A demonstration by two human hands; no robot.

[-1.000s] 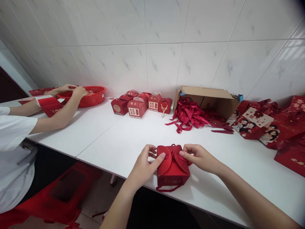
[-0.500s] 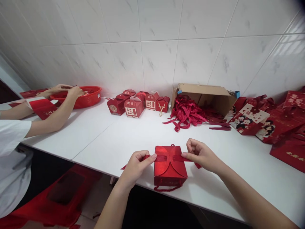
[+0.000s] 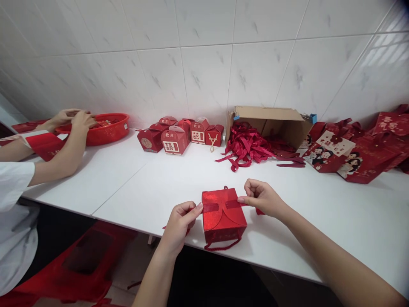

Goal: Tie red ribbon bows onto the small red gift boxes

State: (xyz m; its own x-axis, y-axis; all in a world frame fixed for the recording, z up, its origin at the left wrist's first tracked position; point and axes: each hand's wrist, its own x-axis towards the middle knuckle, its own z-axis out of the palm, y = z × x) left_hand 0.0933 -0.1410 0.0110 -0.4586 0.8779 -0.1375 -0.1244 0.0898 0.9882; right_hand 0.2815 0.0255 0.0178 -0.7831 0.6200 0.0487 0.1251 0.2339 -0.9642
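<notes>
A shiny red gift box (image 3: 223,219) stands at the front edge of the white table, its curved top flaps folded together and a red cord handle hanging at its near side. A dark red ribbon (image 3: 211,207) runs through the slits in the lid. My left hand (image 3: 180,221) pinches the ribbon at the box's left edge, with a tail sticking out behind the fingers. On the right, my right hand (image 3: 263,197) pinches the other side of the ribbon, whose end hangs below the fingers.
Small red boxes (image 3: 174,140) stand near the wall. A cardboard box (image 3: 271,113) lies open with red ribbons (image 3: 247,147) spilling out. Red gift bags (image 3: 364,160) are at the right. At the left, another person's hands (image 3: 79,121) reach into a red basin (image 3: 111,134).
The view has shifted slightly. Both hands still hold the ribbon, and the gift box sits turned a little on the table. The other person's hands have moved slightly at the basin.
</notes>
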